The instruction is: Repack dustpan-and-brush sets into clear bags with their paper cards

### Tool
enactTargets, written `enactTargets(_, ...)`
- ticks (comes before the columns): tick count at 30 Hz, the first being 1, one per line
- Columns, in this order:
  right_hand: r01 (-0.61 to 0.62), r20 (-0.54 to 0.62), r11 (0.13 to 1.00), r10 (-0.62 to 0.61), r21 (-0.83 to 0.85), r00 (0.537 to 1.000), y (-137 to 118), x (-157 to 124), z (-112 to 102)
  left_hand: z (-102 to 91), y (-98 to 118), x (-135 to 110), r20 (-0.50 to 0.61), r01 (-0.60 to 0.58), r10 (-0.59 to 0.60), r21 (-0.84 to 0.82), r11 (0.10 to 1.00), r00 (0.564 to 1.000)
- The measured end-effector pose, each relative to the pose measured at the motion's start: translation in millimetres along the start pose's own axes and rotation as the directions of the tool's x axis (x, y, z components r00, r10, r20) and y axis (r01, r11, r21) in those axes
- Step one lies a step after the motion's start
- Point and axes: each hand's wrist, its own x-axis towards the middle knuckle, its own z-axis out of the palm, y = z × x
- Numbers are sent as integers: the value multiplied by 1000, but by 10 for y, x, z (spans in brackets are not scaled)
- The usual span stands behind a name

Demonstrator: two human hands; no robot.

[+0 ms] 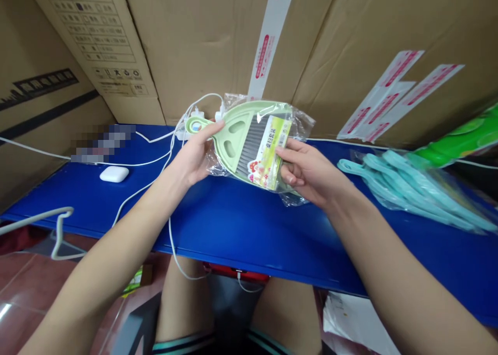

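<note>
A bagged dustpan (237, 121) is clamped by the left hand (190, 158) and right hand (307, 173) above the worktop (241, 215); the slippery bag (301, 124) could let it slide free.

Bright, even indoor light; soft shadows; glare on the floor tiles (4, 311); wide-angle bending toward the edges.

- I see a wall of stacked cardboard boxes (194, 44) past the far edge of the blue tabletop (241, 230).
- Red-and-white tape (268, 39) runs down the boxes, with more strips (400, 96) at right.
- Off the left edge, I see a box (42, 137) with black print.
- Below the near edge, I see reddish floor tiles (27, 287) with a bright glare.
- Loose white paper (350, 318) lies under the near right edge.
</note>
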Motion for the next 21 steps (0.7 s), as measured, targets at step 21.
enactTargets(21, 133, -219, 983, -158, -125, 963, -121, 46, -274, -22, 117, 31, -317, -34, 18, -44, 998, 948)
